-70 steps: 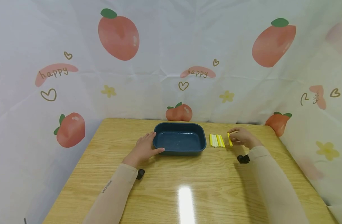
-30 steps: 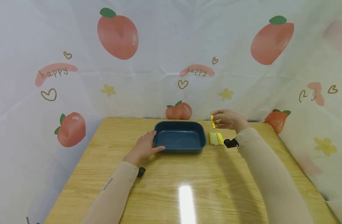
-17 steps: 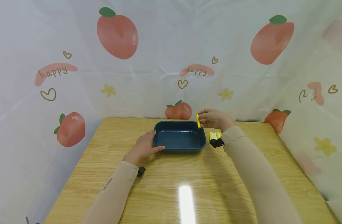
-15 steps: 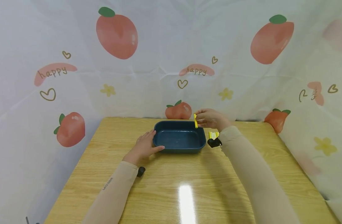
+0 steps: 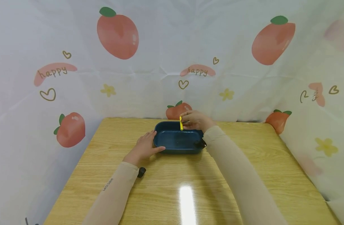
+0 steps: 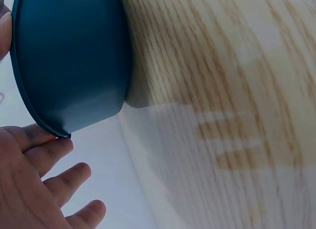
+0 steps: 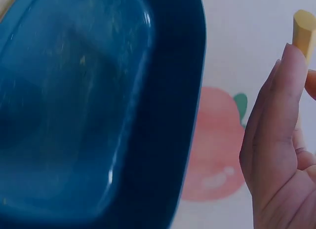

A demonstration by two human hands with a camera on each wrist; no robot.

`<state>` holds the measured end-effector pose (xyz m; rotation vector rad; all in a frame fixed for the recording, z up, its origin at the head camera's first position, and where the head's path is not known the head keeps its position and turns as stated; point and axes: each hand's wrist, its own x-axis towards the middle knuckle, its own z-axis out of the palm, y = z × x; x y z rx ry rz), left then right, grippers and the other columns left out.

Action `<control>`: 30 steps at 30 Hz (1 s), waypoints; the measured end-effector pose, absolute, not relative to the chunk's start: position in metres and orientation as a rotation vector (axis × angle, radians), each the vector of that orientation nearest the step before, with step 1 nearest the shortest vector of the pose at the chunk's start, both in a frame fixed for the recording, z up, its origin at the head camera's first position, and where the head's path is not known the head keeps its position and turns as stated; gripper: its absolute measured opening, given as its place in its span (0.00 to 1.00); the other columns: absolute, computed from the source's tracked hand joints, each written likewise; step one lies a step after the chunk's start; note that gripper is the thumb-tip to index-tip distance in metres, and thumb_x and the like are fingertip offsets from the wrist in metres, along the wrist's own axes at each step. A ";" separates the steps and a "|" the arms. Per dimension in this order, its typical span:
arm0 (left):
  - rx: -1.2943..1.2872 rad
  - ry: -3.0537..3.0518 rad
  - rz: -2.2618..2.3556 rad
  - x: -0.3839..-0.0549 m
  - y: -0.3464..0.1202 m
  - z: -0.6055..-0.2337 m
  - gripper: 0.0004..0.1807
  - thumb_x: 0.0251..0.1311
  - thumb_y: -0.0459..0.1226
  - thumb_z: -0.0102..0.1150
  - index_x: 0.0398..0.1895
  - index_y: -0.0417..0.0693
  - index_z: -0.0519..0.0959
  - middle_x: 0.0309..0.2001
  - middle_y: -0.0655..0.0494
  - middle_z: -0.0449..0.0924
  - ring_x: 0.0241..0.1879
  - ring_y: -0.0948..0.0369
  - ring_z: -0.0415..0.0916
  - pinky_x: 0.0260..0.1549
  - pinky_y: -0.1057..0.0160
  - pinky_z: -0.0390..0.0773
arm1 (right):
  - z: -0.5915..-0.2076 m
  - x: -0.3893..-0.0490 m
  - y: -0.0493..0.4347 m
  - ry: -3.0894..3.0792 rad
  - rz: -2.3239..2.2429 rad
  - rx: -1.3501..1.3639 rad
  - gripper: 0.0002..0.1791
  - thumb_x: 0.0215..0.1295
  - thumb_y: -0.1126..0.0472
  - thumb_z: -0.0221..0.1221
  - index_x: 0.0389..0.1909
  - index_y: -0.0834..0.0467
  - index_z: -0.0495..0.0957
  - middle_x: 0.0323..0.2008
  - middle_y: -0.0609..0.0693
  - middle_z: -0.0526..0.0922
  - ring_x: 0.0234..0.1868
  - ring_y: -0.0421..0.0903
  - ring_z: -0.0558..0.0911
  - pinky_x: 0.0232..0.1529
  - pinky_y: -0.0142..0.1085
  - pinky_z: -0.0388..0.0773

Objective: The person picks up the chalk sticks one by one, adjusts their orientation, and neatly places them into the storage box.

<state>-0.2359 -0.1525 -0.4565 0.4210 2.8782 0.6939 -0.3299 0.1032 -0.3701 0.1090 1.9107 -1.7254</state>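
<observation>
My right hand (image 5: 195,120) pinches a yellow chalk stick (image 5: 181,123) upright, thumb and fingertips on it, over the back part of a dark blue rectangular basin (image 5: 179,151). In the right wrist view the chalk's faceted end sticks out above the fingers (image 7: 279,110), beside the basin's rim (image 7: 190,140). At the basin's left end, my left hand (image 5: 145,147) rests with fingers spread along the rim and its thumb over the near side. The left wrist view has fingertips (image 6: 54,152) touching the rim's corner. The inside of the basin shows only its bare bottom.
A wooden table (image 5: 160,193) bears everything, with a fruit-printed white cloth (image 5: 149,78) hanging behind and at both sides. The right sleeve (image 5: 231,165) hides the spot just right of the basin. A black wrist camera (image 5: 200,143) overlaps the basin's right end.
The right hand has picked up the yellow chalk from the table, raised it and carried it left over the basin. The row of yellow and white sticks is now hidden. The left hand stays put.
</observation>
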 end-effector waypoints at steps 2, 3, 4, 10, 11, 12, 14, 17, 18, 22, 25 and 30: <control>0.419 2.878 0.691 -0.237 -0.153 -0.457 0.54 0.62 0.63 0.59 0.80 0.41 0.50 0.79 0.44 0.47 0.78 0.44 0.43 0.73 0.39 0.42 | -0.372 -0.329 0.096 1.910 -1.727 0.118 0.14 0.69 0.69 0.60 0.54 0.60 0.75 0.44 0.55 0.74 0.36 0.50 0.80 0.33 0.34 0.83; 0.422 2.879 0.693 -0.237 -0.153 -0.458 0.54 0.62 0.63 0.59 0.80 0.41 0.50 0.79 0.43 0.47 0.78 0.43 0.43 0.73 0.38 0.43 | -0.373 -0.329 0.092 1.908 -1.728 0.122 0.14 0.69 0.69 0.60 0.54 0.60 0.75 0.44 0.56 0.74 0.37 0.50 0.80 0.33 0.34 0.83; 0.423 2.879 0.694 -0.237 -0.153 -0.458 0.54 0.62 0.63 0.59 0.80 0.40 0.50 0.79 0.43 0.47 0.78 0.43 0.43 0.73 0.38 0.43 | -0.374 -0.329 0.089 1.902 -1.726 0.117 0.14 0.70 0.69 0.60 0.54 0.61 0.75 0.44 0.56 0.74 0.37 0.50 0.80 0.33 0.34 0.83; 0.432 2.882 0.696 -0.237 -0.154 -0.459 0.55 0.62 0.64 0.59 0.80 0.40 0.50 0.79 0.44 0.47 0.78 0.44 0.43 0.73 0.38 0.43 | -0.379 -0.326 0.071 1.874 -1.729 0.132 0.12 0.69 0.70 0.59 0.52 0.62 0.76 0.42 0.56 0.75 0.37 0.51 0.81 0.32 0.35 0.83; 0.432 2.881 0.695 -0.237 -0.154 -0.459 0.55 0.61 0.64 0.58 0.80 0.41 0.50 0.79 0.44 0.47 0.78 0.44 0.43 0.73 0.38 0.43 | -0.380 -0.326 0.068 1.869 -1.732 0.143 0.13 0.69 0.70 0.59 0.52 0.62 0.76 0.42 0.56 0.75 0.37 0.50 0.81 0.32 0.35 0.83; 0.436 2.882 0.693 -0.237 -0.154 -0.459 0.55 0.61 0.65 0.58 0.80 0.40 0.50 0.79 0.44 0.47 0.78 0.44 0.43 0.73 0.38 0.43 | -0.381 -0.325 0.066 1.866 -1.731 0.145 0.14 0.69 0.70 0.59 0.54 0.63 0.75 0.41 0.56 0.76 0.37 0.50 0.80 0.32 0.35 0.83; 0.436 2.883 0.691 -0.237 -0.154 -0.459 0.55 0.61 0.65 0.58 0.80 0.40 0.50 0.79 0.43 0.47 0.78 0.44 0.43 0.73 0.37 0.43 | -0.384 -0.325 0.062 1.855 -1.729 0.155 0.18 0.70 0.70 0.58 0.59 0.64 0.74 0.41 0.55 0.75 0.37 0.49 0.80 0.33 0.35 0.83; 0.430 2.885 0.687 -0.237 -0.154 -0.458 0.55 0.61 0.65 0.58 0.80 0.41 0.50 0.79 0.43 0.47 0.78 0.44 0.43 0.73 0.37 0.43 | -0.391 -0.326 0.057 1.841 -1.725 0.171 0.23 0.70 0.70 0.57 0.65 0.64 0.71 0.42 0.55 0.75 0.38 0.49 0.79 0.34 0.35 0.83; 0.429 2.888 0.685 -0.237 -0.154 -0.458 0.55 0.61 0.65 0.58 0.80 0.41 0.50 0.79 0.43 0.47 0.78 0.44 0.43 0.73 0.37 0.43 | -0.394 -0.326 0.056 1.839 -1.722 0.176 0.24 0.70 0.70 0.57 0.66 0.64 0.70 0.42 0.55 0.75 0.38 0.49 0.79 0.35 0.35 0.83; 0.428 2.894 0.686 -0.237 -0.153 -0.458 0.55 0.62 0.64 0.58 0.80 0.41 0.51 0.79 0.43 0.48 0.78 0.44 0.44 0.73 0.38 0.44 | -0.403 -0.325 0.054 1.852 -1.711 0.212 0.23 0.68 0.71 0.57 0.64 0.63 0.72 0.43 0.54 0.75 0.40 0.50 0.78 0.36 0.36 0.83; 0.425 2.893 0.688 -0.237 -0.152 -0.458 0.55 0.62 0.64 0.58 0.80 0.41 0.50 0.79 0.43 0.48 0.78 0.44 0.44 0.73 0.39 0.44 | -0.408 -0.324 0.053 1.865 -1.702 0.225 0.21 0.68 0.71 0.57 0.62 0.63 0.73 0.43 0.54 0.75 0.40 0.50 0.78 0.35 0.36 0.83; 0.420 2.888 0.708 -0.235 -0.153 -0.456 0.53 0.63 0.62 0.60 0.79 0.40 0.51 0.79 0.42 0.48 0.77 0.43 0.44 0.73 0.37 0.43 | -0.414 -0.323 0.049 1.872 -1.687 0.220 0.20 0.68 0.71 0.58 0.60 0.65 0.74 0.43 0.54 0.76 0.38 0.49 0.78 0.33 0.35 0.82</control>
